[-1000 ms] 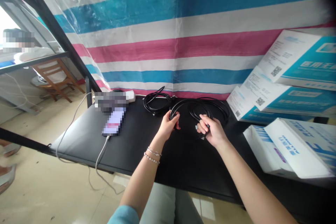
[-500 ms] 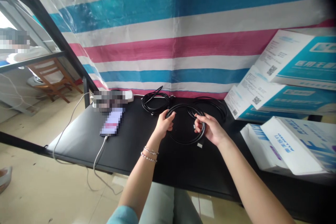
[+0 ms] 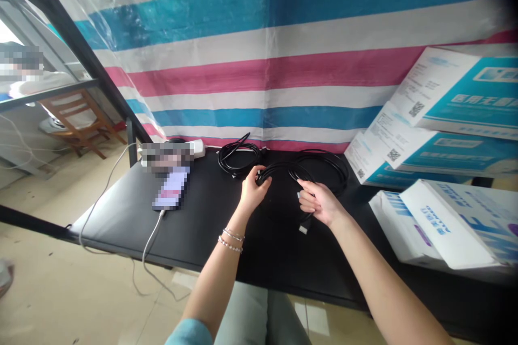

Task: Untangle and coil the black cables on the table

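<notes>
A black cable [image 3: 279,166] is looped in a coil between my two hands, just above the black tabletop [image 3: 210,237]. My left hand [image 3: 254,188] is closed around the coil's left side, thumb pressed over the strands. On the coil's right side my right hand [image 3: 319,202] has its fingers curled in, and a strand runs in at thumb and forefinger. A pale cable plug [image 3: 303,228] hangs below the right hand. Behind my hands lie two more black coils, a left coil [image 3: 230,157] and a right coil [image 3: 342,167], the latter partly hidden by the held cable.
A phone [image 3: 174,188] with a white charging cord [image 3: 151,237] lies at the left, near a white power strip [image 3: 197,148]. Blue-white boxes [image 3: 388,140] and white cartons [image 3: 445,226] are stacked at the right. A striped plastic sheet [image 3: 263,75] hangs behind the table.
The held coil has gone from a round ring to a lower, looser shape. My right hand has shifted slightly down, its fingers more curled; the left stays nearly in place.
</notes>
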### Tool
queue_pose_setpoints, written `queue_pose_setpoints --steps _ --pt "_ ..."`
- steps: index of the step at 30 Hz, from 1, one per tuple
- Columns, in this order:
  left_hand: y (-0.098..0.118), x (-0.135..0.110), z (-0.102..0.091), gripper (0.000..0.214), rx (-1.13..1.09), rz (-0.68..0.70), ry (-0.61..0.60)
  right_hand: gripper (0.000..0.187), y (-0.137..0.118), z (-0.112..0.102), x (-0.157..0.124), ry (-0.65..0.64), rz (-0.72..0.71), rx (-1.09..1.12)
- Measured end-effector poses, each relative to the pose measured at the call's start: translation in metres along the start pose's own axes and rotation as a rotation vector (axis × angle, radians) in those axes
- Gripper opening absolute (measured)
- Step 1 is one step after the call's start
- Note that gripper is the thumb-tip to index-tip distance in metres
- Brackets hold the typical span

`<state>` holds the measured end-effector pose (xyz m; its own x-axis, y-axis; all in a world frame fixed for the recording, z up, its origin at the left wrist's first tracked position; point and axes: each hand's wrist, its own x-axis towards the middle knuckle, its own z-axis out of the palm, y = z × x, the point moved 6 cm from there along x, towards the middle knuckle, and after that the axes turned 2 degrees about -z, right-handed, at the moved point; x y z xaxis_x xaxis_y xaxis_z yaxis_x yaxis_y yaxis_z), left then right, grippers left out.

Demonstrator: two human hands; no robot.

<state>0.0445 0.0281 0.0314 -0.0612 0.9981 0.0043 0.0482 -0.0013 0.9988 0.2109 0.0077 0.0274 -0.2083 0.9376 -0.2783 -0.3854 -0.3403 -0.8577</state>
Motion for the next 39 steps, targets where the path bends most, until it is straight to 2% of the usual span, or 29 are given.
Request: queue_pose_setpoints --steps 3,5,10,15,18,20,23,26,33,36,39 --pt "0.015 -0.003 -0.001 0.031 0.189 0.219 0.037 0.04 -0.001 -0.001 0.0 0.029 -0.066 -0.014" --pt "0.019 -0.004 0.0 0.032 0.26 0.261 0.044 0.034 -0.004 -0.001 0.0 0.051 -0.149 -0.058" --pt "0.013 -0.002 0.0 0.036 0.299 0.224 0.043 0.023 -0.008 -0.005 0.002 0.141 -0.321 -0.269" --pt "0.01 -0.001 0.0 0.038 0.31 0.236 0.048 0.024 -0.014 -0.013 0.002 0.258 -0.451 -0.552" --pt "0.01 -0.002 0.001 0.038 0.324 0.224 0.036 0.029 -0.015 -0.018 0.001 0.317 -0.456 -0.711" --pt "0.011 -0.002 0.001 0.038 0.334 0.21 0.034 0.032 -0.012 -0.02 0.003 0.311 -0.415 -0.745" --pt "0.011 -0.002 0.001 0.038 0.335 0.19 0.03 0.034 -0.008 -0.021 0.007 0.28 -0.368 -0.678" --pt "0.009 -0.001 0.002 0.035 0.281 0.162 0.018 0.033 -0.007 -0.018 0.007 0.264 -0.348 -0.503" --pt "-0.001 0.003 0.005 0.038 -0.206 -0.045 -0.068 0.017 -0.014 -0.01 -0.001 0.243 -0.342 -0.138" --pt "-0.003 0.002 0.01 0.041 -0.383 -0.147 -0.142 0.015 -0.017 -0.012 -0.002 0.235 -0.342 -0.029" --pt "-0.005 -0.002 0.019 0.036 -0.468 -0.233 -0.245 0.015 -0.02 -0.014 -0.003 0.242 -0.384 0.029"
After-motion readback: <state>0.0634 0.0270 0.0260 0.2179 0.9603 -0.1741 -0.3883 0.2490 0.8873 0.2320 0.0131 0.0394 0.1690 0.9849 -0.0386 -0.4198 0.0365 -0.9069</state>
